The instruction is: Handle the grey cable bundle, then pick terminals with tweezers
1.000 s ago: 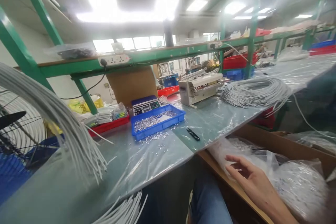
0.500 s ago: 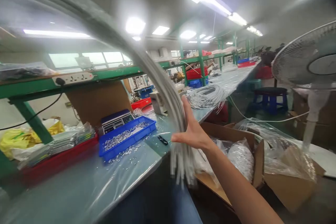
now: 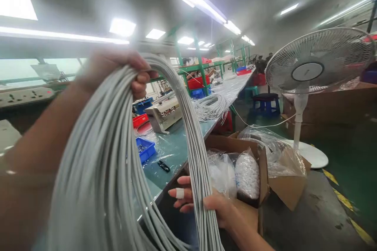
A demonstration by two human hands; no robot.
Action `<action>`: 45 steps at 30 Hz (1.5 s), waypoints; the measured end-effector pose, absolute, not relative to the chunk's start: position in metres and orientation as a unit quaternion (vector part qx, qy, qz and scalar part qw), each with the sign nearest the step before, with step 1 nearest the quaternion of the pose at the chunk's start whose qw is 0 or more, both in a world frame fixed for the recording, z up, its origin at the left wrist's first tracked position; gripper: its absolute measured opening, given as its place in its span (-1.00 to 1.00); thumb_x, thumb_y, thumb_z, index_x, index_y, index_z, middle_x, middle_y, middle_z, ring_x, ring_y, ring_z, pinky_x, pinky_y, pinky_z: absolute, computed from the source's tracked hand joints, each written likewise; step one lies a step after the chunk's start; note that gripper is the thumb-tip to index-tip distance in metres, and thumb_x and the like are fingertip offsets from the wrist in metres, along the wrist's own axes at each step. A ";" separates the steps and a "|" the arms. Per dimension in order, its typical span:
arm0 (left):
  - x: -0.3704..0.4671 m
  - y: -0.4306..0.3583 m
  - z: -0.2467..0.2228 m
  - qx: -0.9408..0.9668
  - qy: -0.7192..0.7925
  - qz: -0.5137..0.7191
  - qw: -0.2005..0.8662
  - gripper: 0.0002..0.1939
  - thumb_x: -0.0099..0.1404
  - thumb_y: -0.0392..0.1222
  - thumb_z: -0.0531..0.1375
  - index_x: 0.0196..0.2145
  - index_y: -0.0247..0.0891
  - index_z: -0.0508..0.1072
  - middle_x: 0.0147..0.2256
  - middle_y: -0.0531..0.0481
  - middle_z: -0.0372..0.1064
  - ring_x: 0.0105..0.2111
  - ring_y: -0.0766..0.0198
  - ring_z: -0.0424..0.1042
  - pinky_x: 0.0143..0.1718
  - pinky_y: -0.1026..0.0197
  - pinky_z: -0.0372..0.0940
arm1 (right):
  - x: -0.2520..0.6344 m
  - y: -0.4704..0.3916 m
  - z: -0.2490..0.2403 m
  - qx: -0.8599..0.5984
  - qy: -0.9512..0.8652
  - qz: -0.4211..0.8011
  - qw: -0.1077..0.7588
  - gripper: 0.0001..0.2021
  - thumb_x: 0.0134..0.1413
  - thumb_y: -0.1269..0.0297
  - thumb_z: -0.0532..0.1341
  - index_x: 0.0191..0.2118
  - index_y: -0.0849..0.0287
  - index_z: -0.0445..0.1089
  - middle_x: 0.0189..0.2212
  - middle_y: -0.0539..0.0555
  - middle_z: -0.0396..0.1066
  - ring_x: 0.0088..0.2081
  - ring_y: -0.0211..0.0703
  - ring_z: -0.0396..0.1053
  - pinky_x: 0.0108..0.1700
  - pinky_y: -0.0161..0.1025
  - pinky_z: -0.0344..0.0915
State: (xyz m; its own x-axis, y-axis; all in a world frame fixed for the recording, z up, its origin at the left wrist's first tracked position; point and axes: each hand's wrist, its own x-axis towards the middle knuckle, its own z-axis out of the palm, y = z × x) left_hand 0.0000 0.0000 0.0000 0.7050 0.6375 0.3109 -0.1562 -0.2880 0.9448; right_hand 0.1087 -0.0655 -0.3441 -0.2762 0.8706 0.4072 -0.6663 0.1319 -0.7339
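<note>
The left hand [image 3: 118, 70] is clenched over the top of a thick loop of grey cables [image 3: 118, 157], raised above the bench [image 3: 173, 151]. On the bench behind lie a blue tray [image 3: 146, 150] and a grey machine [image 3: 163, 113]. The right hand [image 3: 203, 204] grasps the loop's lower strand. Beside it stands a cardboard box [image 3: 265, 176] of bagged parts, then a white fan [image 3: 318, 64] on the floor.
</note>
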 end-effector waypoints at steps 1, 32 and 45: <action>0.009 0.006 -0.006 0.735 0.195 0.320 0.565 -0.74 0.15 -0.47 -0.09 -0.46 -0.52 0.38 -0.77 0.00 0.21 -0.84 0.38 0.16 -0.85 0.33 0.14 | 0.109 -0.066 -0.350 -0.098 -0.451 0.663 0.590 -0.31 -0.27 0.07 0.30 0.08 0.15 0.23 0.05 0.24 0.37 0.02 0.10 0.35 0.06 0.04 0.14; 0.031 0.081 -0.077 0.876 0.177 0.370 0.253 -0.83 -0.21 -0.42 0.25 -0.53 -0.40 0.49 -0.71 0.08 0.33 -0.72 0.29 0.30 -0.78 0.36 0.12 | 0.254 -0.109 -0.359 -0.559 -0.300 0.414 0.653 -0.56 -0.21 0.10 0.37 -0.10 -0.02 0.41 -0.49 0.09 0.42 -0.58 -0.11 0.32 -0.55 -0.16 0.27; 0.028 0.076 -0.076 0.860 0.178 0.403 0.259 -0.92 -0.17 -0.38 0.22 -0.67 -0.23 0.42 -0.84 0.15 0.19 -0.85 0.36 0.11 -0.90 0.34 -0.03 | 0.229 -0.117 -0.358 -0.571 -0.385 0.363 0.627 -0.52 -0.11 0.07 0.29 0.02 -0.10 0.36 -0.13 0.13 0.48 -0.10 0.18 0.41 -0.07 0.06 0.33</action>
